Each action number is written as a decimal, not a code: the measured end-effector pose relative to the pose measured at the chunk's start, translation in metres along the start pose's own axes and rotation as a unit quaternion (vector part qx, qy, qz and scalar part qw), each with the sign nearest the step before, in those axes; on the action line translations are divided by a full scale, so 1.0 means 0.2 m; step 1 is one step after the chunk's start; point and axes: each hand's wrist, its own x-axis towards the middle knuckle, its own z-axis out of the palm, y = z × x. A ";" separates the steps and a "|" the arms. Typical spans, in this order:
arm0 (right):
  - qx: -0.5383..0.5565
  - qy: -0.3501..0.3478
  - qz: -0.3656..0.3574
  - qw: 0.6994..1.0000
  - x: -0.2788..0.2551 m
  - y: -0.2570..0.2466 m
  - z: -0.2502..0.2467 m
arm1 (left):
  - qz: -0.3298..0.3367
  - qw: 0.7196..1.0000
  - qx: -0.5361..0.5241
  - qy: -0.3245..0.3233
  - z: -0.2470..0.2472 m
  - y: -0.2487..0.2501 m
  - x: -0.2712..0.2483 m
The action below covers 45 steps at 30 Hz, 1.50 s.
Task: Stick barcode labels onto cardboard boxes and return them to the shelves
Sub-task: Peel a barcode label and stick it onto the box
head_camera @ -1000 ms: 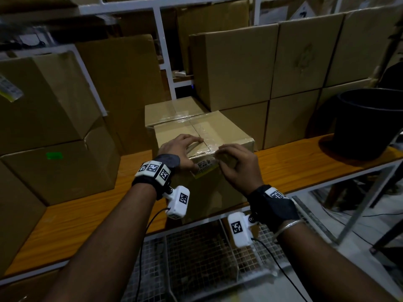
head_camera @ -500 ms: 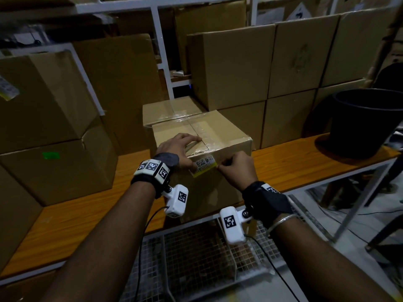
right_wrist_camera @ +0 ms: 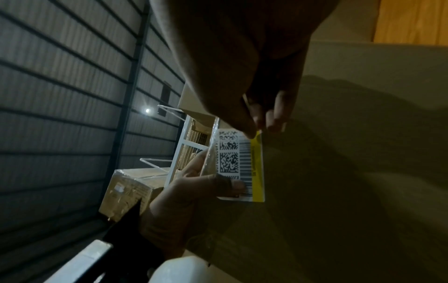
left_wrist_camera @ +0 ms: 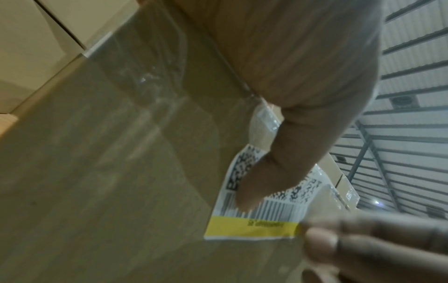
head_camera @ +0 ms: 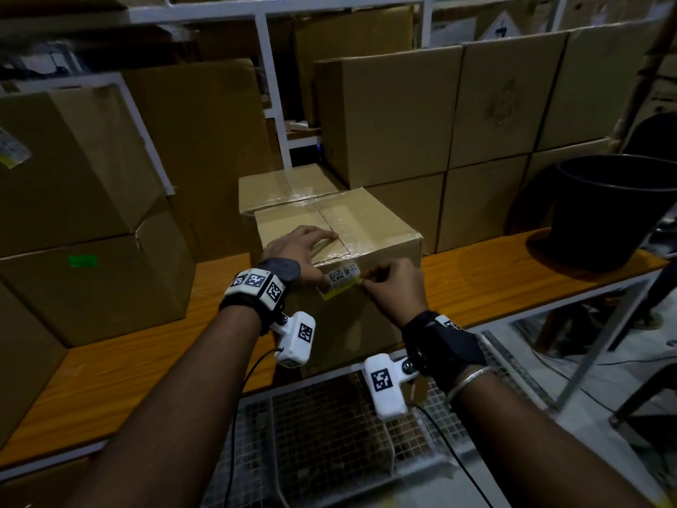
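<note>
A taped cardboard box (head_camera: 366, 221) stands on the wooden shelf (head_camera: 494, 276), at its front edge. A white barcode label (head_camera: 342, 278) with a yellow strip lies on the box's front face, just under the top edge. My left hand (head_camera: 311, 251) rests flat on the box top, and its thumb (left_wrist_camera: 261, 181) presses the label's (left_wrist_camera: 266, 226) left part. My right hand (head_camera: 366, 284) pinches the label's right end between thumb and fingertips (right_wrist_camera: 274, 122). In the right wrist view the label (right_wrist_camera: 244, 164) lies against the box (right_wrist_camera: 339, 172).
A second taped box (head_camera: 285, 188) sits right behind. Larger cardboard boxes (head_camera: 388, 111) fill the shelf behind and to the left. A black bucket (head_camera: 615, 214) stands on the shelf at the right. A wire mesh basket (head_camera: 329, 434) is below my wrists.
My right hand has slid from over the label at the box's top edge to the label's right end and closed into a pinch. My left hand has stayed in place.
</note>
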 end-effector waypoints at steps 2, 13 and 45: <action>0.011 0.024 -0.036 0.999 -0.01 -0.01 -0.01 | 0.002 1.000 0.002 -0.002 0.00 0.00 0.00; -0.037 0.020 -0.127 0.991 0.00 -0.04 -0.02 | 0.003 1.000 0.000 -0.002 -0.01 0.01 -0.01; -0.018 -0.030 -0.140 0.990 -0.02 -0.03 -0.03 | 0.001 1.000 -0.012 -0.001 -0.01 0.02 -0.03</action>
